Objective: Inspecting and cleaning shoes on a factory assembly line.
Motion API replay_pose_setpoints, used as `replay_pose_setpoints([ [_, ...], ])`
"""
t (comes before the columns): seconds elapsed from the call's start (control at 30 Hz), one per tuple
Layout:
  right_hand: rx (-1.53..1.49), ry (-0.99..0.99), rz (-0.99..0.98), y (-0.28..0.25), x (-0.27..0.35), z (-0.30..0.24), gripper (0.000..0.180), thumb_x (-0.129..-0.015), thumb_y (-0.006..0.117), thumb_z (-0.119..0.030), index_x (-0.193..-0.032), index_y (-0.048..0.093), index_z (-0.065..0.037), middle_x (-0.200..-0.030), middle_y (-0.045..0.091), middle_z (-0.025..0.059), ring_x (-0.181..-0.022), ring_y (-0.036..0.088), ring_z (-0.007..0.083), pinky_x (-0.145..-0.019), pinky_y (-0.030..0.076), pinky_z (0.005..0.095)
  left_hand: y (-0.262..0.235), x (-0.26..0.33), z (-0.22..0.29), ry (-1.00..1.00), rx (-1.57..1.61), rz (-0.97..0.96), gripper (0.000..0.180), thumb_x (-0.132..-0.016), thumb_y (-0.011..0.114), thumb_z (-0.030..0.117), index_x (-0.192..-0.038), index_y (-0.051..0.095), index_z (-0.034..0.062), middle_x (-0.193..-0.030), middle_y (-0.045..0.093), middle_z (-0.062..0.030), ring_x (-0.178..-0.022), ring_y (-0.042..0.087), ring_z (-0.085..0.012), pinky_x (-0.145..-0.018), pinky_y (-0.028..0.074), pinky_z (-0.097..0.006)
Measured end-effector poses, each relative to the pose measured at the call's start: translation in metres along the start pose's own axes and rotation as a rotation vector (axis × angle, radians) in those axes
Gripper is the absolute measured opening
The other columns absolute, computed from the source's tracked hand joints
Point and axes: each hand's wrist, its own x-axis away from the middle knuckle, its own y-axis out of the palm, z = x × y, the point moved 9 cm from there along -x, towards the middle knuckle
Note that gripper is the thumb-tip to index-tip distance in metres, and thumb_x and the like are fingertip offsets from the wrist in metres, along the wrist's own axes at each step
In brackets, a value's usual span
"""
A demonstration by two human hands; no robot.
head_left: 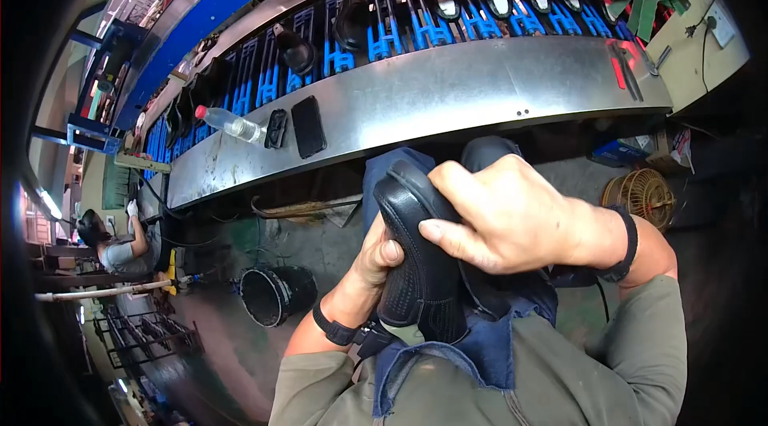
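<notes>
A black shoe [414,254] with a perforated side is held upright over my lap, in front of my body. From its left side my left hand [376,256] grips it, with the thumb on the side and the other fingers hidden behind. My right hand [512,214] is closed on the smooth leather at the shoe's upper end, thumb bent toward the perforated part. What lies under the right fingers is hidden. Dark blue cloth [448,362] lies under the shoe's lower end.
Ahead runs a steel ledge [448,86] with a bottle [232,125], a phone [308,127], a black case [275,128] and a red-handled tool [618,70]. Beyond are blue racks [432,30] with several shoes. A bucket [276,294] and a co-worker [128,250] are left; a wicker basket [644,196] is right.
</notes>
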Motion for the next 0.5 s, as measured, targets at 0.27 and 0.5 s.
replay_pose_setpoints([
  [0.27,0.269,0.04,0.228,0.022,0.018,-0.011,0.047,-0.084,0.072,-0.019,-0.112,0.056,0.015,-0.063,0.056,0.0082,-0.05,0.059,0.0214,-0.048,0.048,0.0307,0.007,0.005,-0.002,0.039,0.023,0.035,0.103,-0.07,0.082,0.063,-0.141,0.044,-0.0015,-0.13,0.059,-0.0122,-0.122,0.058,-0.0228,-0.107,0.046,-0.037],
  [0.5,0.148,0.027,-0.043,0.089,0.106,-0.02,0.081,-0.073,0.073,-0.006,-0.146,0.04,0.007,-0.148,0.038,0.0387,-0.118,0.058,0.0486,-0.096,0.051,0.0512,-0.036,-0.003,-0.018,0.07,0.172,0.133,0.082,-0.085,0.072,0.061,-0.132,0.054,-0.0029,-0.12,0.067,-0.0158,-0.106,0.068,-0.0248,-0.094,0.056,-0.037],
])
